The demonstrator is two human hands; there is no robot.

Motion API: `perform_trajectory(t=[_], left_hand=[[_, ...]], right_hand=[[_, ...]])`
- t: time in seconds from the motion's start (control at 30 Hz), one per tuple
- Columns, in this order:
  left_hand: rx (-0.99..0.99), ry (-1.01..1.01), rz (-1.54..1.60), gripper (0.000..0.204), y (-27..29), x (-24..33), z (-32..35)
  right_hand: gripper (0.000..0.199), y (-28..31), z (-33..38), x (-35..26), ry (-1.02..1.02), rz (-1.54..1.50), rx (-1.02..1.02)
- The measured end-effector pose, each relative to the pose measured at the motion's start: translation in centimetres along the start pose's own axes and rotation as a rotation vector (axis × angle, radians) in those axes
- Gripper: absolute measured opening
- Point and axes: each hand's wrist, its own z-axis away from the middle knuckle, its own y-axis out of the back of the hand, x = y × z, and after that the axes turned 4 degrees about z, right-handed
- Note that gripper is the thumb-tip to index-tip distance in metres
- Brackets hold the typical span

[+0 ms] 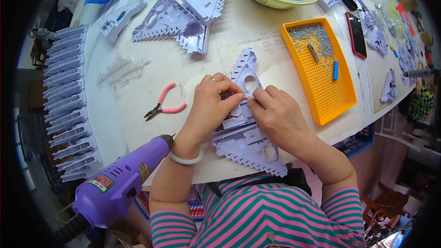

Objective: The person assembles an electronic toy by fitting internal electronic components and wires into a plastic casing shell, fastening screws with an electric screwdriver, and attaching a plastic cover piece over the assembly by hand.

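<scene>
at the far left edge of the table [138, 110] a row of pale lilac toothed plastic parts [69, 105] lies stacked side by side. below them a purple electric screwdriver [119, 183] hangs at the table's near edge, tip pointing up toward the work. a pair of pink-handled pliers [164, 105] lies on the table just left of the hands.

the left forearm rises from the lower edge, a pale bangle [185, 158] on the wrist, and the left hand [209, 105] bends inward with fingers curled, pinching something small against the lilac toothed plastic housing [245, 144]; what the fingertips grip is too small to tell. the housing lies flat at the table's near edge, directly under both hands, its narrow end pointing away from the person.

the right forearm comes in at a slant from the lower right, and the right hand [278, 115] presses down on the housing, thumb and forefinger closed together beside the left fingertips.

further right sits an orange tray [328, 96] with small metal screws, and beyond it a dark phone [356, 34].
</scene>
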Motion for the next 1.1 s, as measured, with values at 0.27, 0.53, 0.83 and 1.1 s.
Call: perform_trajectory(t=[0.27,0.53,0.83,1.1], left_hand=[[0.026,-0.006,0.023,0.011,0.0,0.1,0.1],[-0.015,-0.058,0.007,0.012,0.4,-0.3,0.1],[0.025,-0.047,-0.043,0.009,-0.1,-0.2,0.1],[-0.065,0.07,0.174,0.01,0.7,0.2,0.1]], right_hand=[[0.023,-0.6,0.3,0.2,-0.083,-0.088,0.043],[0.023,-0.2,0.1,0.1,-0.059,-0.054,-0.01],[0.019,-0.4,0.1,0.0,-0.059,-0.043,0.023],[0.018,0.7,-0.3,1.6,-0.231,-0.31,0.062]])
